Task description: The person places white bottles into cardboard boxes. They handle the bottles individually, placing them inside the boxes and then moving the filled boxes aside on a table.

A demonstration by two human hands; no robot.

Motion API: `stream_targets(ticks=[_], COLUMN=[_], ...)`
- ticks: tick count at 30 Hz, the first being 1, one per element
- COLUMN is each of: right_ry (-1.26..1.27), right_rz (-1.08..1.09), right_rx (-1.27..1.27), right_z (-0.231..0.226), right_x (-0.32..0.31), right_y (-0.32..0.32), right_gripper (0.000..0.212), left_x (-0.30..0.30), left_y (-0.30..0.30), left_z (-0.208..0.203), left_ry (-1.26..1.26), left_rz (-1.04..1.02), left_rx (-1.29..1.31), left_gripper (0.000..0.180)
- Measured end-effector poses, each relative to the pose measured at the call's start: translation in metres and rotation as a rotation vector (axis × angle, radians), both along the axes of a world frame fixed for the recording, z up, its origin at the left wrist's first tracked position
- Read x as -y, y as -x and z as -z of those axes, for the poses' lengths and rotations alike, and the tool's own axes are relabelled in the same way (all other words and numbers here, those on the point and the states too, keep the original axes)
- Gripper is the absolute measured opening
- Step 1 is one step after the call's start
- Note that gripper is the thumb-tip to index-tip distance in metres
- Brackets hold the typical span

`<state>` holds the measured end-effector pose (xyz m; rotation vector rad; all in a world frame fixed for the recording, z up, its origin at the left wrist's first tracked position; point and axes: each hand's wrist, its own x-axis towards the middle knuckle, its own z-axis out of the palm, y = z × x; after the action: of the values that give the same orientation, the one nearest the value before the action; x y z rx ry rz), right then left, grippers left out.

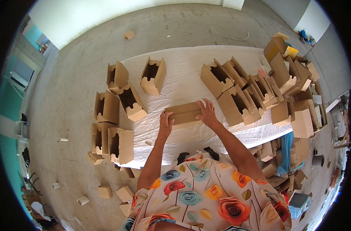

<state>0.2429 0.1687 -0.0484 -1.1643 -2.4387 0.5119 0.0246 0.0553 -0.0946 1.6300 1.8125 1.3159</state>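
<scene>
A long brown cardboard box (185, 112) lies on the white cloth in front of me, its closed long side facing up. My left hand (166, 122) grips its left end, thumb and fingers bent over the edge. At the other end, my right hand (207, 112) holds the box with fingers across the top and far edge. Beyond it an open-topped cardboard box (153, 76) with a wavy cut edge stands apart from the rest. A small scrap of cardboard (148, 143) rests on the cloth near my left forearm.
White cloth (183, 61) covers the table. Open cardboard boxes (107, 107) line its left side; more boxes (237, 96) crowd the right. A high heap of cartons (294, 77) rises at the far right. Boxes (105, 191) and cardboard tubes (83, 200) lie on the floor.
</scene>
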Motion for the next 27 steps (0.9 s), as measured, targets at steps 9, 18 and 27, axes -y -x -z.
stream_targets(ticks=[9, 18, 27], right_ry=[0.164, 0.320, 0.502], right_rz=[-0.271, -0.199, 0.396], right_rx=[0.395, 0.326, -0.046], right_z=[-0.014, -0.030, -0.018], right_x=[-0.026, -0.011, -0.055], right_y=[0.004, 0.008, 0.072], right_gripper=[0.093, 0.098, 0.090], left_x=[0.000, -0.015, -0.067], left_y=[0.006, 0.017, 0.108], left_z=[0.003, -0.002, -0.013], left_ry=[0.032, 0.006, 0.041], left_rz=[0.025, -0.043, -0.427], left_rx=[0.020, 0.279, 0.153], left_gripper=[0.040, 0.050, 0.086])
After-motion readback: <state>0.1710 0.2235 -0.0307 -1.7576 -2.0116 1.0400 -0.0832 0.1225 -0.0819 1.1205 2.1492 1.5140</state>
